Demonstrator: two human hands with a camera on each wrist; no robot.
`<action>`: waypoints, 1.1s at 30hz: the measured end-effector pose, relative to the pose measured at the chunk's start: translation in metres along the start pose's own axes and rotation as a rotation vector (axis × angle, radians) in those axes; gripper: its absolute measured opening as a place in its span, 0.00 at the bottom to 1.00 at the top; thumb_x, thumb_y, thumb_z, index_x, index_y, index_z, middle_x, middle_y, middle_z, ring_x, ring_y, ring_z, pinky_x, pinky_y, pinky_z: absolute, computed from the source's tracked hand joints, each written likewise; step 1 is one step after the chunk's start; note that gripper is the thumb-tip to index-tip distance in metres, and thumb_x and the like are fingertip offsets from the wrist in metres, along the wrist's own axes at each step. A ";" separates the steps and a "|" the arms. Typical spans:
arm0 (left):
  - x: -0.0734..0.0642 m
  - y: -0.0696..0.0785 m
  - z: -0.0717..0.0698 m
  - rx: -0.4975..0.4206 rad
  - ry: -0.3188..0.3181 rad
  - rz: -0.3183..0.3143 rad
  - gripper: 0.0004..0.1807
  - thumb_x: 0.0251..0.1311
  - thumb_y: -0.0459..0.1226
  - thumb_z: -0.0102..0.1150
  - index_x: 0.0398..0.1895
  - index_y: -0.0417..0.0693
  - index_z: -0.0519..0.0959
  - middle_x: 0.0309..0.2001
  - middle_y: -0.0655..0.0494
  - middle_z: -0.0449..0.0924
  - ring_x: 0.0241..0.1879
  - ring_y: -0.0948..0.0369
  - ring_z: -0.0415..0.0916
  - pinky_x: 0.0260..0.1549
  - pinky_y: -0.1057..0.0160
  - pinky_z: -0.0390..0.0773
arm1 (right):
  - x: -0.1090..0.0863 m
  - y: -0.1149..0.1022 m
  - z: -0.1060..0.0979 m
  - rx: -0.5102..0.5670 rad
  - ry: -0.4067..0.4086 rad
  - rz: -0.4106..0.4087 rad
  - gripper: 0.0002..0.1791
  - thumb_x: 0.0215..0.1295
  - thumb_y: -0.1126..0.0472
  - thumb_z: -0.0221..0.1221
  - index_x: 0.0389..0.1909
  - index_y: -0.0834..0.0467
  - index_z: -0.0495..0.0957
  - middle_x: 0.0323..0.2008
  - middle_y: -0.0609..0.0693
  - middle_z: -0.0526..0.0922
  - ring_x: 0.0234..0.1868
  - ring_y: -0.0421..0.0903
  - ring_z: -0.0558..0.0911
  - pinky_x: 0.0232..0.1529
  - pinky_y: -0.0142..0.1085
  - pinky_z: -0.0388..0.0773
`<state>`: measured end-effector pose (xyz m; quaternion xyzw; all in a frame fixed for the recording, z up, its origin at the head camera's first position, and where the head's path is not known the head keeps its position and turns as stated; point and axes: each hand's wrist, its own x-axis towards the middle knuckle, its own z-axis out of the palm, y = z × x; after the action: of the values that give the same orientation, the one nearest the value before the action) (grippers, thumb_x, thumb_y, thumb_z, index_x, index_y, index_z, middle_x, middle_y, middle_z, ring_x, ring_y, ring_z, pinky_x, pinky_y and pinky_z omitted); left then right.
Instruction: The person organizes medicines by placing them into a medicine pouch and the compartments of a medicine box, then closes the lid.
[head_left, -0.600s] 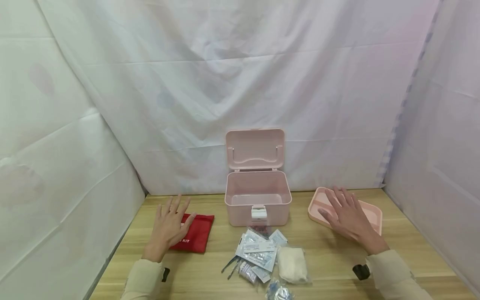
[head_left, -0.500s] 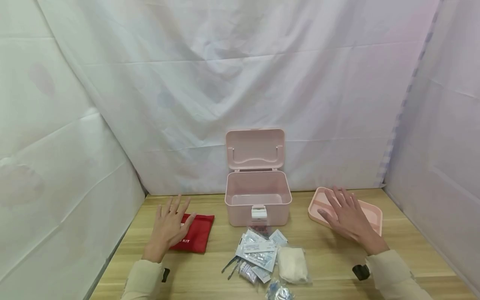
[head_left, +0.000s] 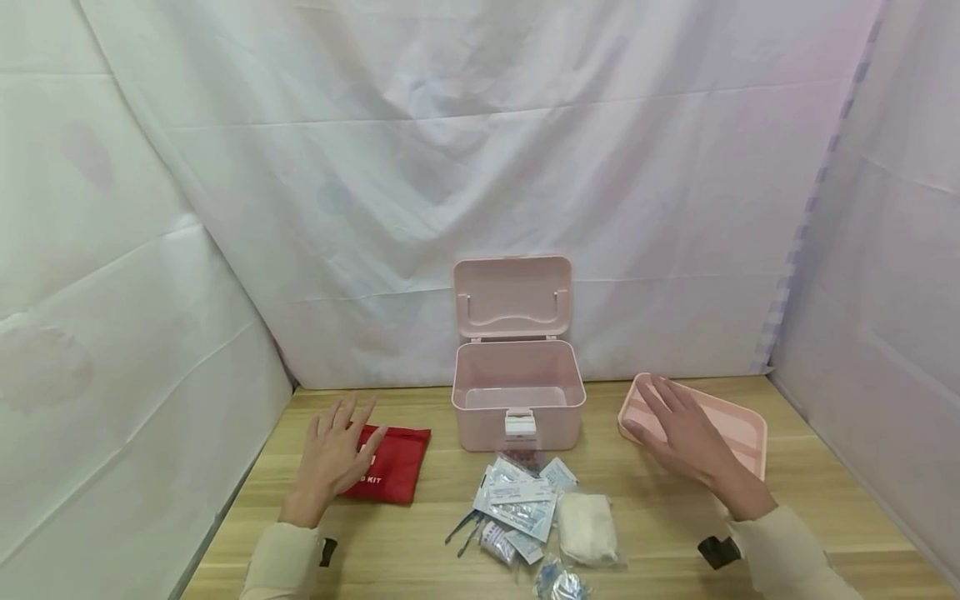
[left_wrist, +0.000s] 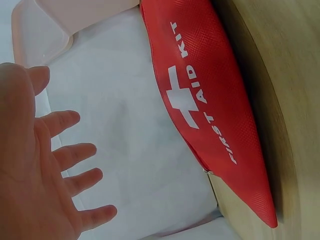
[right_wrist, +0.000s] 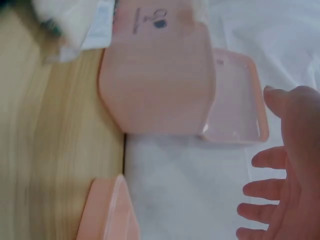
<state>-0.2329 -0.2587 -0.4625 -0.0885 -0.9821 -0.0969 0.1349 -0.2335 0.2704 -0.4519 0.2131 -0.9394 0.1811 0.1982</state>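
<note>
Right hand (head_left: 686,437) has shifted slightly toward the pink box (head_left: 483,429), its lid (head_left: 513,292) already up. Tray (head_left: 738,429) lies under that hand, red pouch (head_left: 401,462) under the left hand (head_left: 330,457); both hands apart, fingers spread, holding nothing. Wrapped supplies (head_left: 517,504) remain outside.

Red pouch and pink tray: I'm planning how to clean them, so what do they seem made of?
The red pouch looks like synthetic fabric, possibly coated: fine textured grain, slight sheen. The pink tray is probably hard plastic, smooth and satiny, judging by its even, moulded-looking rim.
</note>
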 end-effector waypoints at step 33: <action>-0.015 -0.060 -0.011 -0.415 -0.086 -0.168 0.30 0.72 0.42 0.54 0.70 0.33 0.64 0.64 0.28 0.68 0.63 0.34 0.66 0.57 0.34 0.70 | 0.079 -0.194 0.041 0.783 -0.514 -0.109 0.20 0.71 0.53 0.58 0.58 0.60 0.78 0.50 0.51 0.84 0.52 0.45 0.81 0.55 0.35 0.78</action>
<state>-0.2275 -0.3214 -0.4660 -0.0365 -0.9498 -0.3040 0.0634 -0.2192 0.0632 -0.4017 0.3585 -0.8066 0.4525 -0.1266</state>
